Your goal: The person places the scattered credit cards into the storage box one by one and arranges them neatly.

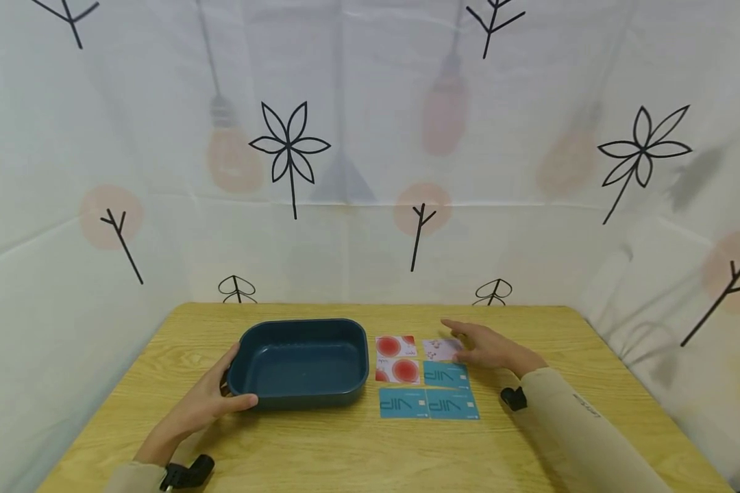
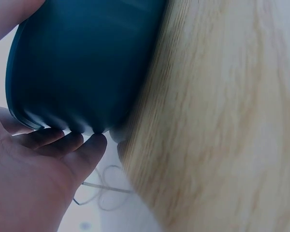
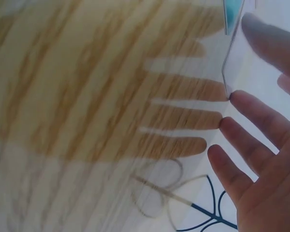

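Note:
My left hand (image 1: 202,402) grips the left end of a dark blue rectangular bin (image 1: 296,402), thumb along its front wall and fingers against its end. In the left wrist view, the fingertips press the outside of the bin (image 2: 87,63). To the right, my right hand (image 1: 490,348) touches the edge of a pale pink card (image 1: 439,349) with its fingers extended. The right wrist view has this hand (image 3: 266,159) with fingers spread, fingertips at the tabletop and the thumb above the card's edge.
Two red-and-white cards (image 1: 397,371) lie just right of the bin. Teal VIP cards (image 1: 453,405) sit beside and in front of them, flat on the wooden table (image 1: 321,452). A white patterned cloth (image 1: 358,253) hangs behind the table and along both sides.

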Demonstrator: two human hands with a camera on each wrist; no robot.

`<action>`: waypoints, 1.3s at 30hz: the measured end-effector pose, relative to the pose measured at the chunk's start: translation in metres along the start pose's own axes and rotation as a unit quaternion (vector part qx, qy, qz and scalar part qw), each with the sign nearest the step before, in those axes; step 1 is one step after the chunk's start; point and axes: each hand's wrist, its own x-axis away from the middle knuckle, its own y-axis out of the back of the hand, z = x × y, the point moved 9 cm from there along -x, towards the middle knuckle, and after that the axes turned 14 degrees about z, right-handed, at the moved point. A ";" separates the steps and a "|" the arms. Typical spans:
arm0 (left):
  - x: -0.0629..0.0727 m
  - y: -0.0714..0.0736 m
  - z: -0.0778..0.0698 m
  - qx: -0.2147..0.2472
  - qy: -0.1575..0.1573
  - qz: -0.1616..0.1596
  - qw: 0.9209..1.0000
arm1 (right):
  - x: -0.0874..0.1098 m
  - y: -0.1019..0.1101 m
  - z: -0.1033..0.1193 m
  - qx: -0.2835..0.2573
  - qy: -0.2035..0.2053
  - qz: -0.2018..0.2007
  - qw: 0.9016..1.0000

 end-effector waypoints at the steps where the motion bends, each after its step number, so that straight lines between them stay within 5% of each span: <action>1: 0.000 0.000 -0.001 0.001 -0.001 0.000 1.000 | 0.000 0.000 0.000 0.000 -0.001 0.001 1.000; 15: -0.001 -0.001 0.003 0.001 0.005 0.000 1.000 | -0.007 0.002 -0.001 0.032 -0.003 -0.006 0.999; 39: -0.002 -0.001 0.005 0.009 0.003 0.004 1.000 | -0.017 0.006 -0.003 0.010 -0.047 0.026 0.999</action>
